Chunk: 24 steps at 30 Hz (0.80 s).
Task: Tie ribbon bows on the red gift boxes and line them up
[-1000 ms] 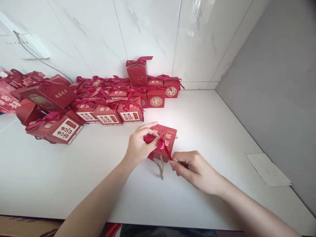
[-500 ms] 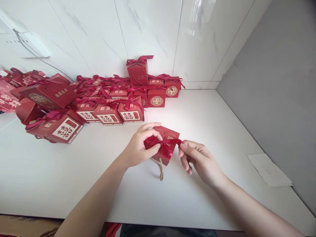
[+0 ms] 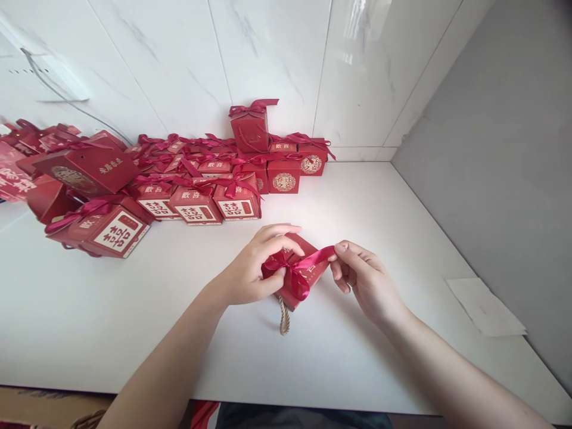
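Observation:
A small red box (image 3: pixel 292 301) rests on the white table, with a crimson ribbon (image 3: pixel 315 258) tied in a bow on top and a twisted rope handle (image 3: pixel 285 316) hanging from its near side. My left hand (image 3: pixel 257 265) is curled over the box's left part, its thumb and fingers closed on the ribbon near the knot. On the right, the thumb and index finger of my right hand (image 3: pixel 369 277) pinch the ribbon's end, which is stretched up and to the right from the knot. My left fingers partly hide the bow's left loop.
Several red boxes with bows (image 3: pixel 195 205) stand in rows along the tiled wall, one stacked on top. More boxes (image 3: pixel 120 232) are piled at the left. White paper (image 3: pixel 486 307) lies near the table's right edge. A cable (image 3: pixel 67 101) runs along the wall.
The box has turned under my left hand, and its rope handle has shifted slightly left. My right hand has moved a little up and right, drawing the ribbon end straighter.

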Motion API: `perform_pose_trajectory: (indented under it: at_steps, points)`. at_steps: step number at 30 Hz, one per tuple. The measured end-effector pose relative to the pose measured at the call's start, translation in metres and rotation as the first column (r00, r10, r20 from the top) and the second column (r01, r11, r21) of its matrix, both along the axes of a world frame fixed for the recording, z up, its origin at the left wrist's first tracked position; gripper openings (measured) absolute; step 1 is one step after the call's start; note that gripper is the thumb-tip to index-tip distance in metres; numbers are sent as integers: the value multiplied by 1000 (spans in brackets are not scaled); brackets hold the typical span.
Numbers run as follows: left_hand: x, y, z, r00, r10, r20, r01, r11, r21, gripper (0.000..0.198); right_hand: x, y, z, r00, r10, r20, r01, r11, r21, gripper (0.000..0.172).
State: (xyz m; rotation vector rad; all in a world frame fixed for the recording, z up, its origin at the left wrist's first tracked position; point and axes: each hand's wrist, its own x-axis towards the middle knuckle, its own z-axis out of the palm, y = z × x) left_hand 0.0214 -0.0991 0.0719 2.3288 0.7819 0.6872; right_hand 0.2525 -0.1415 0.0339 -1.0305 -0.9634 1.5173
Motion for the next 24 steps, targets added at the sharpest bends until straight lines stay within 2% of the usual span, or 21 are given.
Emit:
perform_pose_trajectory:
  at_steps: [4, 8, 13, 17, 20, 24]
  points:
    - [-1, -1, 2, 998, -67, -20, 70, 987, 148, 44, 1, 0, -2, 1000, 14, 11, -14, 1000, -4, 34]
    - [-1, -3, 5, 997, -60, -42, 67, 982, 174, 34, 1, 0, -2, 999, 18, 28, -18, 1000, 5, 35]
    - [-3, -1, 3, 998, -46, 52, 42, 996, 84, 19, 0, 1, -3, 999, 13, 50, -14, 1000, 11, 34]
    - [-5, 4, -3, 990, 14, 141, -2, 997, -80, 10, 0, 0, -2, 998, 16, 62, -16, 1000, 11, 33]
    - [-4, 5, -4, 987, 73, 145, -46, 982, -182, 9, 0, 1, -1, 997, 15, 74, -15, 1000, 7, 33]
    - [-1, 2, -5, 984, 138, 109, -117, 977, -180, 11, 1, -1, 2, 988, 18, 152, -20, 1000, 14, 34]
